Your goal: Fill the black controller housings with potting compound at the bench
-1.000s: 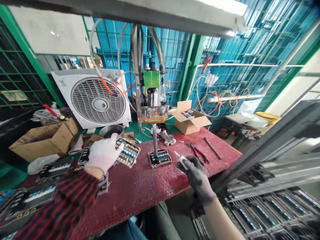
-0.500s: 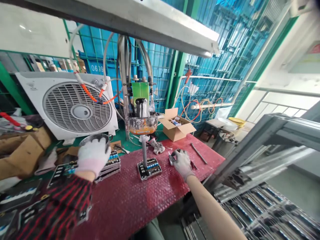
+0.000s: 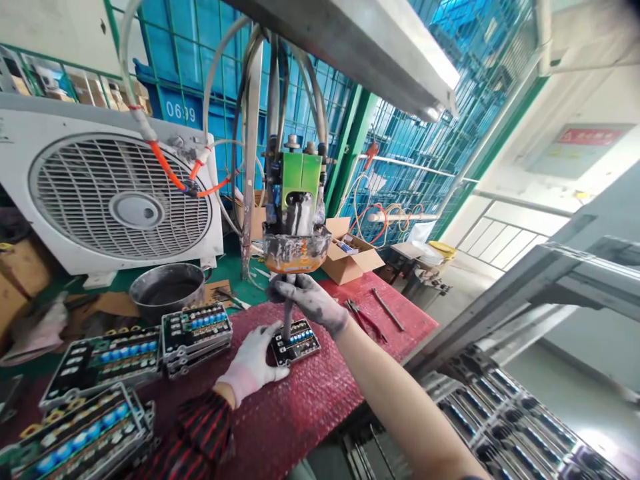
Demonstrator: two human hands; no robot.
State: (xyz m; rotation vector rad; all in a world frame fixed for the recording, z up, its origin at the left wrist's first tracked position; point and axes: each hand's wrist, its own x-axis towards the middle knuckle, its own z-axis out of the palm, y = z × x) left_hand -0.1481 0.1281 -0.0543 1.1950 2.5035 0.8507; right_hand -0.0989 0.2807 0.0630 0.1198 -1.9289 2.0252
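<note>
tube of plain grey material [image 3: 287, 321] hangs nearly upright beneath a crusted, orange-and-white, cup-shaped machine head [image 3: 296, 250]; a bright green block [image 3: 301, 172] sits above that head; the right hand [image 3: 314, 300], in a smudged white-and-grey glove, has its grip clamped around the tube's upper part, just below the head; the tube's lower end stands over the left part of a flat rectangular module [image 3: 301, 345], black with a row of blue cylinders in a grey metal frame; whether the two touch cannot be told; the module lies face up on the red, bubble-textured desk [image 3: 320, 393], well in from its right corner; the left hand [image 3: 255, 359], in a white glove with a pinkish cuff, touches the module's left end, thumb and forefinger apart at its near and far sides; i cannot tell whether that grip presses on it; left of this hand stands a stack of similar grey-framed boards [image 3: 197, 337], just in front of a round dark metal bowl [image 3: 145, 310]; toward the desk's right corner lie red-handled pliers [image 3: 369, 322] and a thin metal rod [image 3: 387, 310]; an open brown cardboard box [image 3: 345, 269] stands at the far edge
</note>
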